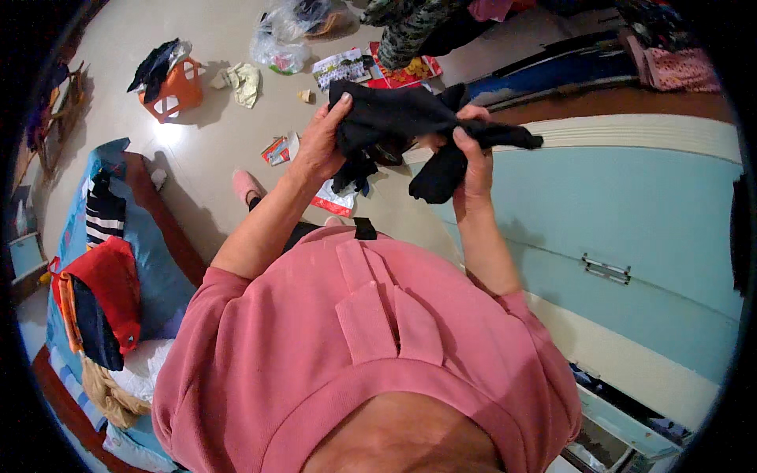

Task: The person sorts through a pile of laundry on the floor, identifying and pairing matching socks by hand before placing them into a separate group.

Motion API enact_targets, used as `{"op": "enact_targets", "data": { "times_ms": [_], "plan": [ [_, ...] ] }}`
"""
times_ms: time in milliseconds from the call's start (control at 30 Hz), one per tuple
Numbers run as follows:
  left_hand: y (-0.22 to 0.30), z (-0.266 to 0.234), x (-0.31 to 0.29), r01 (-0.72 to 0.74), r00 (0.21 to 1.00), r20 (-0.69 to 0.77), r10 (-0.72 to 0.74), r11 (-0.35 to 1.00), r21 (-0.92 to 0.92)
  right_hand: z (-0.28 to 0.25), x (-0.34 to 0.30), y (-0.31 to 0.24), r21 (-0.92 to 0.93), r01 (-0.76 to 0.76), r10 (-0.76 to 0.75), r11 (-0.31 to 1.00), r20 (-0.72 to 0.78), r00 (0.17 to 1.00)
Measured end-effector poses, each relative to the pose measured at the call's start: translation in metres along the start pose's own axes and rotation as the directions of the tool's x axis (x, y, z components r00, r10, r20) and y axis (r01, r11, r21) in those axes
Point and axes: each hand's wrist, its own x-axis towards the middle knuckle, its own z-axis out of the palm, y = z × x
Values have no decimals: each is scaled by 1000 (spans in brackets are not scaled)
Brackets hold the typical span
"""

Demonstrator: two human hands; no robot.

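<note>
A limp black garment (394,110) is stretched between my two hands, held up in front of me above the floor. My left hand (320,142) pinches its left edge, the thumb lying on top of the cloth. On the other side my right hand (475,162) is closed round a bunched part, and a narrow end sticks out to the right. Another piece of the black cloth hangs below that hand. What kind of garment it is, I cannot tell. Below it, more dark cloth (355,173) lies low, partly hidden.
Left of me a bed (162,272) holds a red garment (110,280) and striped cloth (105,209). An orange stool (183,93) bears dark clothes. Plastic bags (280,51) and printed papers (343,69) lie on the floor. A pale blue cabinet (599,197) stands at the right.
</note>
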Motion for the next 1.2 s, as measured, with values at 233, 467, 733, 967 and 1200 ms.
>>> {"op": "enact_targets", "data": {
  "times_ms": [233, 467, 733, 967, 1200],
  "plan": [
    [2, 7, -2, 65, 978, 191, -82, 994, 91, -26, -15, -20, -136, 228, -201, 964, 187, 962],
    [28, -30, -2, -289, 950, 267, 158, 769, 571, 0, -2, -14, -256, 360, -394, 897, -92, 915],
    [47, -16, -16, -83, 964, 249, 97, 994, -67, 27, -17, -36, -192, 47, -41, 980, 39, 998],
    [42, -19, 0, -167, 959, 219, 181, 983, -80, 14, -29, -38, -189, 157, -173, 969, -73, 982],
    [42, -26, 9, -270, 932, 226, 282, 959, -82, 3, -27, -46, -317, 417, -381, 852, 172, 908]
  ]
}}
